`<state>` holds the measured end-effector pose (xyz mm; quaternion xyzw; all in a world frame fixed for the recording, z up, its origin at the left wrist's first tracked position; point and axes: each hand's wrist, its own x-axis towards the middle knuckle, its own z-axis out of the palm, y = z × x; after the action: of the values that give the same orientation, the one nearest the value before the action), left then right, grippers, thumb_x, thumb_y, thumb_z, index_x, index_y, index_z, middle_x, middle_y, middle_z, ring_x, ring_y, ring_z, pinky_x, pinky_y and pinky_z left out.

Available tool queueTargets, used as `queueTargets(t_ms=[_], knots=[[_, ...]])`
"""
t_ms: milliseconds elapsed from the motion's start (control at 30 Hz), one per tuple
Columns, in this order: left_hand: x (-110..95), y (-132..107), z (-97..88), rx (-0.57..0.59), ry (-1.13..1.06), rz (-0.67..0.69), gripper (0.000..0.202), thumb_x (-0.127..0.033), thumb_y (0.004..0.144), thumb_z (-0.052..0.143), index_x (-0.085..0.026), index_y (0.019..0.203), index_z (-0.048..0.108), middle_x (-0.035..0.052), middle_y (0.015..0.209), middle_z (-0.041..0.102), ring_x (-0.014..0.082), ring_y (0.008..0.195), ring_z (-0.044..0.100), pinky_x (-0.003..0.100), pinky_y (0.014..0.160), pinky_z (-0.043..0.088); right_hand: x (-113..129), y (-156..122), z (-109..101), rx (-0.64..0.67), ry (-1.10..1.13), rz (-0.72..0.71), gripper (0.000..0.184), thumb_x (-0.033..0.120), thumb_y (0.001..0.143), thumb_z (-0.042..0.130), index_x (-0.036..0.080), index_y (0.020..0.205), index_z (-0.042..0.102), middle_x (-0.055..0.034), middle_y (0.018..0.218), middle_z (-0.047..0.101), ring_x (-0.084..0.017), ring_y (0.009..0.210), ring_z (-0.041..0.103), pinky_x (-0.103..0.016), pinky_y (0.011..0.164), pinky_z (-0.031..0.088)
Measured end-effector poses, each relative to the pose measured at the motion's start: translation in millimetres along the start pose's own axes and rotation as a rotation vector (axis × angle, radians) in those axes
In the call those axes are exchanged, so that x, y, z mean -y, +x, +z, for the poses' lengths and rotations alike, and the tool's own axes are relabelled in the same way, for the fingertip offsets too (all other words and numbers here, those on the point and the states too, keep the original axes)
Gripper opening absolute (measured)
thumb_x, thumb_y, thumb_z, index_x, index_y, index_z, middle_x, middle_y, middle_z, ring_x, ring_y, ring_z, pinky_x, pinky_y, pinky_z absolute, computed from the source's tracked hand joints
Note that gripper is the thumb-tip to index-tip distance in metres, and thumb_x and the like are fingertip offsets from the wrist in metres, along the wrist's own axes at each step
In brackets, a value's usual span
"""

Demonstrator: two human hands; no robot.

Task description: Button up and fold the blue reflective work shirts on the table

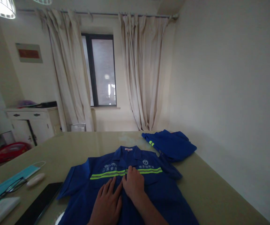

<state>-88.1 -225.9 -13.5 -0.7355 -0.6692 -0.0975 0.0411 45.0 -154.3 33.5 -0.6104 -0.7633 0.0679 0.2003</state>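
Note:
A blue short-sleeved work shirt [107, 184] with a yellow-green reflective chest stripe lies face up on the table [210, 190], collar away from me. My left hand [108, 203] rests flat on the shirt's front, fingers stretched out. My right hand [133, 182] lies just beside it, over the centre placket below the stripe, its fingers curled down onto the cloth. The two hands touch side by side. Whether the right fingers pinch the fabric is hidden.
A second folded blue garment [172, 144] lies at the far right of the table. To the left lie a black phone [40, 203], a blue face mask [10, 182], glasses [8, 189] and a small white object [36, 179]. A white cabinet [32, 123] stands beyond.

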Motion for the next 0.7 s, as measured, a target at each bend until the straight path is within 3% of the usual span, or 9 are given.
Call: queueTargets(t_ms=[167,267,333,533,700], knots=[[-16,33,-21.7,-0.027,0.081,-0.119,0.040,-0.028,0.098,0.043,-0.032,0.130,0.066,0.0106,0.138,0.063,0.0353,0.122,0.059,0.052,0.094,0.047,-21,12,20,-0.019,0.238,0.117,0.021,0.019,0.096,0.047,0.022,0.100,0.067,-0.0071,0.092,0.076,-0.023,0.090,0.072,-0.027,0.071,0.044],[-29,59,-24.1,-0.084,0.092,-0.155,0.033,-0.031,0.096,0.047,-0.021,0.119,0.070,0.0155,0.129,0.065,0.0369,0.116,0.059,0.051,0.092,0.045,-37,13,22,-0.062,0.443,0.113,0.021,0.019,0.096,0.046,0.022,0.096,0.067,-0.0049,0.089,0.075,-0.021,0.086,0.071,-0.026,0.072,0.043],[-33,73,-19.3,-0.099,0.044,-0.132,0.029,-0.031,0.096,0.047,-0.019,0.109,0.070,0.0141,0.119,0.066,0.0349,0.112,0.059,0.049,0.092,0.043,-44,14,23,-0.086,0.570,0.079,0.021,0.020,0.096,0.045,0.022,0.092,0.066,-0.0041,0.088,0.074,-0.020,0.085,0.070,-0.025,0.074,0.043],[-15,83,1.1,-0.039,-0.236,-0.046,0.016,-0.022,0.092,0.049,-0.023,0.100,0.063,0.0055,0.109,0.065,0.0264,0.107,0.058,0.040,0.092,0.040,-46,19,30,-0.094,0.747,0.080,0.019,0.025,0.093,0.047,0.023,0.086,0.064,-0.0039,0.087,0.072,-0.022,0.085,0.067,-0.027,0.076,0.045],[-1,82,1.5,0.002,-0.481,0.050,0.014,-0.013,0.088,0.050,-0.023,0.090,0.058,0.0028,0.097,0.065,0.0220,0.096,0.059,0.033,0.085,0.040,-42,18,27,-0.079,0.781,0.080,0.020,0.028,0.093,0.046,0.023,0.085,0.064,-0.0037,0.084,0.071,-0.022,0.082,0.066,-0.029,0.075,0.045]])
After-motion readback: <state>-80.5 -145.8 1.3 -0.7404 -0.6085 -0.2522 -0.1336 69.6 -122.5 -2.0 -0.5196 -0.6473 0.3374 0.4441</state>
